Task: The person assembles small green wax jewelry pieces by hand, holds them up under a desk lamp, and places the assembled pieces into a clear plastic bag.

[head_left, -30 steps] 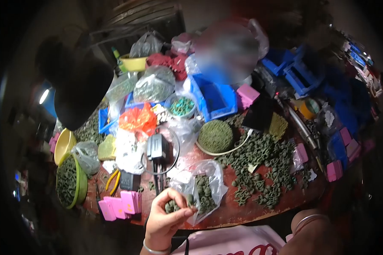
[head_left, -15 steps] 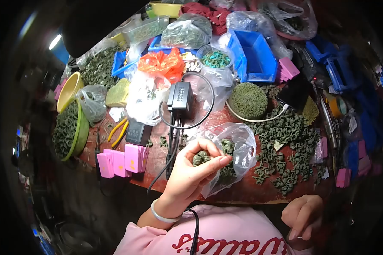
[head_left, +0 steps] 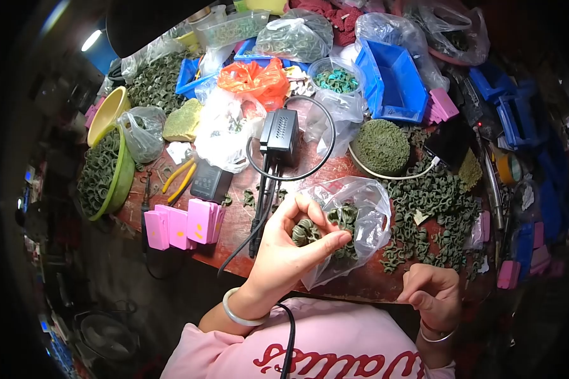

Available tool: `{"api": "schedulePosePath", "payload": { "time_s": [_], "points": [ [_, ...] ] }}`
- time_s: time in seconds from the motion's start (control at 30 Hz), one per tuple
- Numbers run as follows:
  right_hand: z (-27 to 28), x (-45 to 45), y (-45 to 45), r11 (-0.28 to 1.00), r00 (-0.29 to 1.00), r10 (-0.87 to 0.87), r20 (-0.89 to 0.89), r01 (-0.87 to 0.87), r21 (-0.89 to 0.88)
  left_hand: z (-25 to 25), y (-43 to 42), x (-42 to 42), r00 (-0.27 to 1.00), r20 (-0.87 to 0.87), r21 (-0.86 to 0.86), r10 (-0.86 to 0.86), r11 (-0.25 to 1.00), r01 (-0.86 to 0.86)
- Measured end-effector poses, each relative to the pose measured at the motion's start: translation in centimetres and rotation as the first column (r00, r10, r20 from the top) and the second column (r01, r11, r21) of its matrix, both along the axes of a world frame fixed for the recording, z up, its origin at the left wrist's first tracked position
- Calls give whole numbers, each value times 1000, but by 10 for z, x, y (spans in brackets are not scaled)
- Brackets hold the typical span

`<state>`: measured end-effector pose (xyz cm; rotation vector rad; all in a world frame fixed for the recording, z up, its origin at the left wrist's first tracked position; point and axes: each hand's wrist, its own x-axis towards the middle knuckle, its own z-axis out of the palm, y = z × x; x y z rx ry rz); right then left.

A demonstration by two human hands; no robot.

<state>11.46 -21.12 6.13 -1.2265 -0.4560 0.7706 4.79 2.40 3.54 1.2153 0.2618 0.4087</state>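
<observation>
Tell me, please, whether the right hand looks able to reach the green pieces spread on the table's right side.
Probably yes: the right hand is at the table's near edge, just short of the green pieces, with nothing visible between.

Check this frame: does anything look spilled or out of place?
Possibly: many dark green pieces lie loose on the red tabletop, right of the clear plastic bag, while similar pieces sit in the green bowl. Whether they spilled is unclear.

Left foreground: pink blocks (head_left: 179, 227) stand near yellow-handled pliers (head_left: 178, 175). Centre: a black adapter (head_left: 279, 134) lies before an orange-red bag (head_left: 253, 81). Rear, right of the bag: a blue bin (head_left: 398, 112).
</observation>
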Motion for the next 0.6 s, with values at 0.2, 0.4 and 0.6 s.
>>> {"api": "schedulePosePath", "payload": {
  "time_s": [0.2, 0.4, 0.6],
  "points": [
    [-4, 0, -1, 998, 999, -38, -21, 37, -42, 19, 4, -1, 984, -158, -184, -83, 982, 53],
    [-3, 0, 4, 999, 998, -40, -44, 39, -31, 26, 8, 0, 987, -121, -359, -107, 932, 57],
    [-7, 0, 0, 998, 998, -41, -54, 38, -54, 50, 33, 5, 1000, -24, -144, 11, 990, -14]
  ]
}}
